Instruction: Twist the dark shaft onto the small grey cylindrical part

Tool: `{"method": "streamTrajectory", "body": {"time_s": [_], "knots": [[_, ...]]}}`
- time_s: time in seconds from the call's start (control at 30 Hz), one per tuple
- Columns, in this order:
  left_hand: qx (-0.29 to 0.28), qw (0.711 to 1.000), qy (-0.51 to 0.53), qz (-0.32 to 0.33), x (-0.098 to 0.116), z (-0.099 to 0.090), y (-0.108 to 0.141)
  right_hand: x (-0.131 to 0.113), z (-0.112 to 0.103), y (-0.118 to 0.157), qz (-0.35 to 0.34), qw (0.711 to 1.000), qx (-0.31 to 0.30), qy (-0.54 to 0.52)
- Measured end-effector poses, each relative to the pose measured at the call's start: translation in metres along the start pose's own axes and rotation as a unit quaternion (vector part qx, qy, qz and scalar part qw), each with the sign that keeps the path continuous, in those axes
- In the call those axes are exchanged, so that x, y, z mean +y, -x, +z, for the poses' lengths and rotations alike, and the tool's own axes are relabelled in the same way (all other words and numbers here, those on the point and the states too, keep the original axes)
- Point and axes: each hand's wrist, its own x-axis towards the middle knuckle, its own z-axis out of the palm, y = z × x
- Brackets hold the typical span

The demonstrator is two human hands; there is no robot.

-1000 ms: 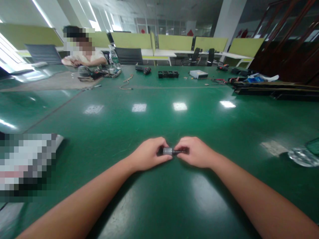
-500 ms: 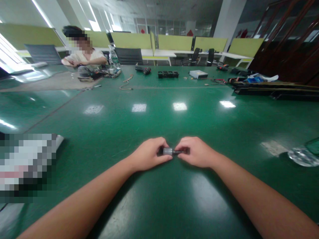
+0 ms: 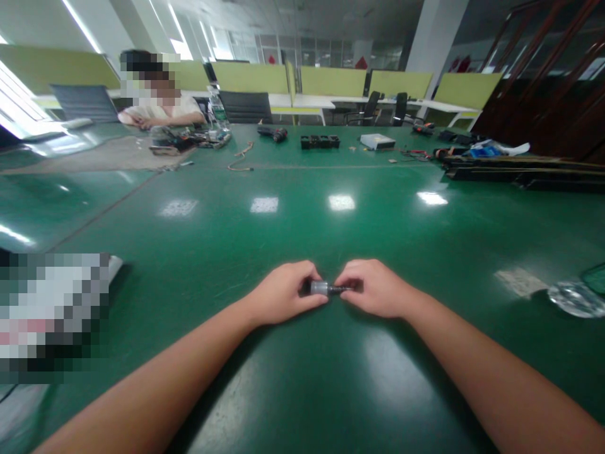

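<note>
Low over the green table (image 3: 302, 233), a small grey metal cylinder (image 3: 319, 288) lies between the fingers and thumb of my left hand (image 3: 283, 293). A dark threaded rod (image 3: 336, 290) extends from its right end. My right hand (image 3: 375, 289) pinches that rod, its fingertips just right of the cylinder. Both hands are closed and near each other, with a small gap between them. The far ends of the cylinder and rod are partly hidden by the fingers.
At the left edge is a blurred-out pale object (image 3: 57, 302). A clear glass dish (image 3: 576, 299) stands at the right. Across the table are a seated person (image 3: 163, 110), a bottle (image 3: 217, 110), a black part (image 3: 320, 142), a grey box (image 3: 377, 141) and dark strips (image 3: 524, 170).
My right hand has shifted very slightly to the right, and a little more of the rod shows. My left hand is nearly unmoved.
</note>
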Motion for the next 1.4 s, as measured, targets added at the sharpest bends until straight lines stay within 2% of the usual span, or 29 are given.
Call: {"method": "streamTrajectory", "body": {"time_s": [1.4], "knots": [[0.004, 1.000, 0.008, -0.003, 0.0014, -0.0015, 0.0014, -0.0001, -0.0088, 0.0036, 0.022, 1.000, -0.008, 0.017]]}}
